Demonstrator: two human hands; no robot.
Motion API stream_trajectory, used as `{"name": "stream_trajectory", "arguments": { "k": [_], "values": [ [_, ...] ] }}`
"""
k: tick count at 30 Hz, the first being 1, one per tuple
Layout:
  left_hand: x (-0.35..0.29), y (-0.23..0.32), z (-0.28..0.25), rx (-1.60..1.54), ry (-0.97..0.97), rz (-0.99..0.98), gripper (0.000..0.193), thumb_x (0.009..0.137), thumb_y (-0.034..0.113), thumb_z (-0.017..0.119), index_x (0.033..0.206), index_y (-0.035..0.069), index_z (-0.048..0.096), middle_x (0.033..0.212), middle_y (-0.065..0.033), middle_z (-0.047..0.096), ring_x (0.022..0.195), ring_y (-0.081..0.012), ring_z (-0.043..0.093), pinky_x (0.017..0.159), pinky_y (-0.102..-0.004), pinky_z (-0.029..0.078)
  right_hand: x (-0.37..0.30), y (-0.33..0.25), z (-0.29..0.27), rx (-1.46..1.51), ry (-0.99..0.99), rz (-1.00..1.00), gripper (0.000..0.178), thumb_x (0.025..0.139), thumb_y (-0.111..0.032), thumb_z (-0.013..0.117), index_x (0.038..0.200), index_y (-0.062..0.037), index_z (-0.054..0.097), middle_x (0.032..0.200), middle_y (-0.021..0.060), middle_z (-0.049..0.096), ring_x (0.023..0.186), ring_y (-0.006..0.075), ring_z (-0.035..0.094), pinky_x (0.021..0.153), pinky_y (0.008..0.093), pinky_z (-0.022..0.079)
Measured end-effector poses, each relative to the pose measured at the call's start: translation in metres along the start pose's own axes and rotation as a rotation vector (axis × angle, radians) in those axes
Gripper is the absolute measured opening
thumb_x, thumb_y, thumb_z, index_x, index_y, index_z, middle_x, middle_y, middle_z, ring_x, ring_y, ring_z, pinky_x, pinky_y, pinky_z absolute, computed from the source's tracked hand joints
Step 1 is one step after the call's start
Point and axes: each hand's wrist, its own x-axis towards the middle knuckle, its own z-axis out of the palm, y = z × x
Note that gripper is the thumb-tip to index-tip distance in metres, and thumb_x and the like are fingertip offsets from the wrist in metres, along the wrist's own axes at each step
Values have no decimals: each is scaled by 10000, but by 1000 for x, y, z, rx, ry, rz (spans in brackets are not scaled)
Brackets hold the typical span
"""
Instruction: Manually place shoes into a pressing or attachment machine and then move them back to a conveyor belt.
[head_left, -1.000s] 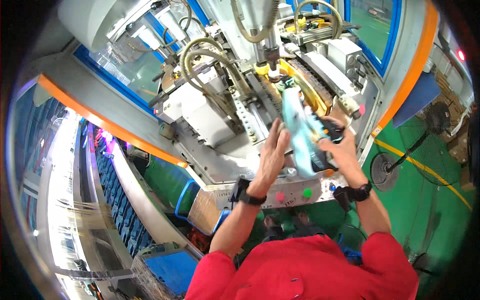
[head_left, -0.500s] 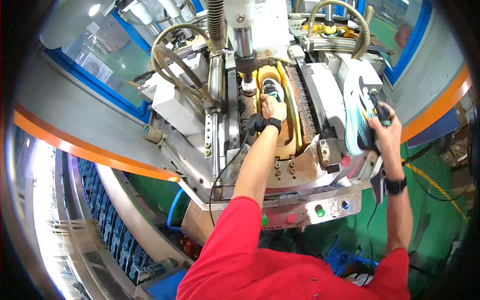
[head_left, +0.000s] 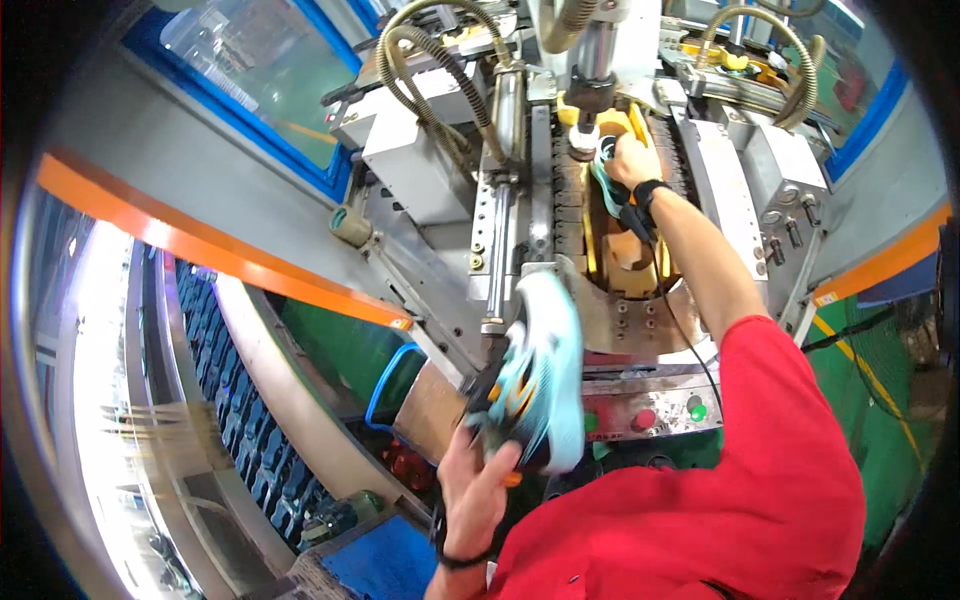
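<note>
My left hand (head_left: 475, 495), low and left of the machine's front, is closed on the dark end of a light-blue and white sports shoe (head_left: 555, 370) with black and orange parts. Motion blurs this shoe, and its pale end points up and away from me. Farther off, my right hand (head_left: 635, 162) reaches into the machine and grips a teal and black shoe (head_left: 607, 187). That shoe lies between the yellow-edged pads of the trough (head_left: 630, 277); my fingers hide part of it. Black bands circle both wrists.
A metal press rod (head_left: 595, 95) stands just left of my right hand. Ribbed hoses (head_left: 405, 45) and a white machine block (head_left: 410, 150) are at the left. Buttons line the front panel (head_left: 660, 400). An orange-edged guard (head_left: 230, 255) curves at the left, beyond a conveyor (head_left: 235, 410).
My left hand has left the trough and swung down toward me, now with a light-blue shoe. My right hand has moved from the right side into the trough with a shoe. The view has shifted.
</note>
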Motion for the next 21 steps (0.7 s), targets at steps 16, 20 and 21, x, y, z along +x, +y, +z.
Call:
{"name": "stream_trajectory", "arguments": {
  "k": [16,20,21],
  "values": [
    [-190,-146,-35,-583,819,17,269,928,99,608,1145,-52,563,1034,-89,646,932,-160,637,785,-281,521,-383,-35,38,433,-330,-1079,157,811,-24,583,965,-51,597,944,145,591,900,355,580,765,445,487],
    [-241,-163,-32,-618,943,50,250,930,82,616,1124,-70,575,999,-91,643,915,-172,649,758,-296,532,-386,2,135,318,-383,-1154,231,797,-16,594,1022,-68,608,949,150,580,934,378,559,779,471,474],
    [-254,-175,-34,-792,1012,66,278,930,75,614,1155,-76,551,1010,-110,636,927,-192,649,767,-301,546,-387,0,137,327,-386,-1162,226,810,-22,577,1031,-61,604,974,154,574,947,376,556,807,458,471]
  ]
}}
